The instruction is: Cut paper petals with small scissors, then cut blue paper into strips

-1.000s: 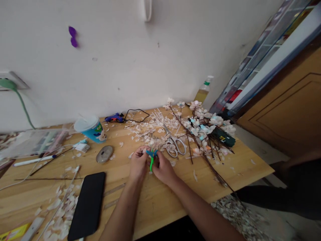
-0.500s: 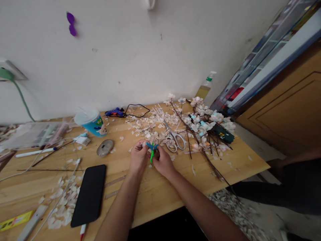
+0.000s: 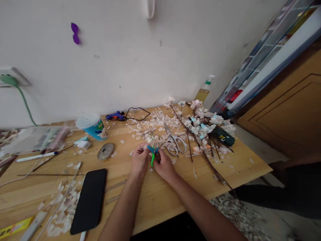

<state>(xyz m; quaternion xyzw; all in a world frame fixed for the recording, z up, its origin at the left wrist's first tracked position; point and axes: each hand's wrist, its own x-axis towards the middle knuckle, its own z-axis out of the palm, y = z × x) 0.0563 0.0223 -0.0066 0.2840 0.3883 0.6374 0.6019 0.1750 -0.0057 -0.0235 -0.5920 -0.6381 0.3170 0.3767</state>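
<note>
Snugly, right fingers (image 3: 161,156) around a green-and-blue tool (image 3: 152,160); left fingers (image 3: 143,153) pinched together beside it, contents unclear.

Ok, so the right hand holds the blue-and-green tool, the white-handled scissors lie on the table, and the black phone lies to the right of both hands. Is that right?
No, the head view shows the black phone to the left of both the left hand and the right hand. The rest stands.
</note>
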